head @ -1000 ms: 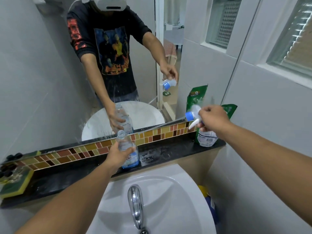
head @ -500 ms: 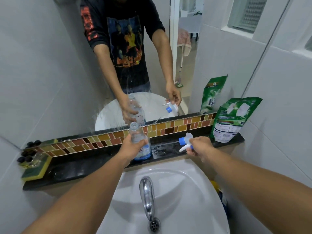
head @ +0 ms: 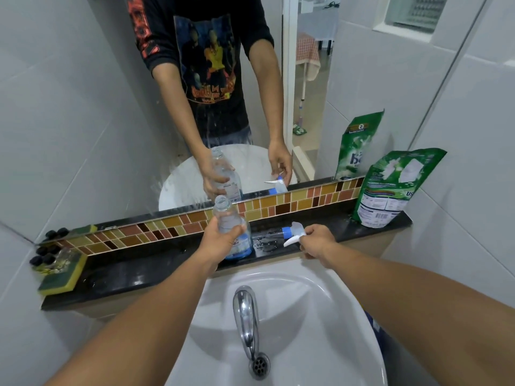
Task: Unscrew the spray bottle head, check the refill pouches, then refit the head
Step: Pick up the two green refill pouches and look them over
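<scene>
We could not see most of the clear plastic spray bottle (head: 233,232), its middle covered by the left hand (head: 220,242). The right hand (head: 316,240) hid the rear of the white-and-blue trigger spray head (head: 292,232), so its grip stayed unclear to us. The print on the green refill pouch (head: 390,190) was too small to read.

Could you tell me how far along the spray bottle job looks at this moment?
Done: the spray head is off, lying on the black ledge at the right hand. In hand: the left hand steadies the open bottle. Left: checking the green refill pouch, then refitting the head.
</scene>
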Demonstrator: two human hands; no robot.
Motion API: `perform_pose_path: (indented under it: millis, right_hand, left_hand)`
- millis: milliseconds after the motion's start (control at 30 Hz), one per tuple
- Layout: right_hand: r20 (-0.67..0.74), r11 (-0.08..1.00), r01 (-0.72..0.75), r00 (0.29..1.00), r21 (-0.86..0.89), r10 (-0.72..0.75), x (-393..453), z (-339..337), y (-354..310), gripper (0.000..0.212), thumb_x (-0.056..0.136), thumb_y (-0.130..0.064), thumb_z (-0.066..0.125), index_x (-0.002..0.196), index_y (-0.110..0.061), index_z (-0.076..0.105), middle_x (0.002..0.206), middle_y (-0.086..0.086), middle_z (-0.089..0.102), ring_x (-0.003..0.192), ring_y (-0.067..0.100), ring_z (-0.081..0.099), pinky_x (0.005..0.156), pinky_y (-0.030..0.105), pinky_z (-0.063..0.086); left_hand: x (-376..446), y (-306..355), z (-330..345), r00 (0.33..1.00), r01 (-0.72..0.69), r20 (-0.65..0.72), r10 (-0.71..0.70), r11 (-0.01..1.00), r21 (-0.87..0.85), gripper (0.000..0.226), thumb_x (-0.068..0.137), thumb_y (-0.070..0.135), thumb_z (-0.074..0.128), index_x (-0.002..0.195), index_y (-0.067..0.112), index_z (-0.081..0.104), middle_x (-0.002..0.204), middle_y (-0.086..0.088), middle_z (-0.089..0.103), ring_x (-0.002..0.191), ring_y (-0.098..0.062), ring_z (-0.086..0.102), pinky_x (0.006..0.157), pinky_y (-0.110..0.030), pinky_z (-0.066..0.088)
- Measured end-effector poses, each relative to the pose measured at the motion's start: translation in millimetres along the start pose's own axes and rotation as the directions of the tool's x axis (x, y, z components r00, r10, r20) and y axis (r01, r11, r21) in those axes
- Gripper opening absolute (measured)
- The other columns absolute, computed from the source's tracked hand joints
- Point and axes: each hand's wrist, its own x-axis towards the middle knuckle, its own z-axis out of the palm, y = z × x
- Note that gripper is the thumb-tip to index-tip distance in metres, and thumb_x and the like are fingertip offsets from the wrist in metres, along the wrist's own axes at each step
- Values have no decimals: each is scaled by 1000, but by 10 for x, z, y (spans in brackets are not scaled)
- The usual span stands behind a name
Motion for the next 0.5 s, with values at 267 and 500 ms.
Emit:
perform_pose_path:
  millis: [267, 500]
  right_hand:
    - [153, 981, 139, 981, -133, -118, -82, 27, 68, 40, 95, -11, 69, 134, -16, 63, 120, 9, 68, 109, 29, 64, 99, 44, 54]
    - [320, 962, 228, 932, -149, -171, -231, -45, 157, 80, 97, -19, 70, 162, -33, 25, 140, 6, 54, 118, 28, 58, 95, 35, 45]
  left_hand:
    - [9, -15, 14, 1000, 2, -7, -2, 998, 68, 52, 86, 32, 82, 131, 27, 56, 122, 4, 69, 117, -23, 64, 109, -54, 46]
    - [-36, -29, 17, 995, 10, -98, 11, 977, 215, 88, 67, 18, 97, 138, 21, 45, 132, -5, 62, 124, -28, 60, 109, -57, 48]
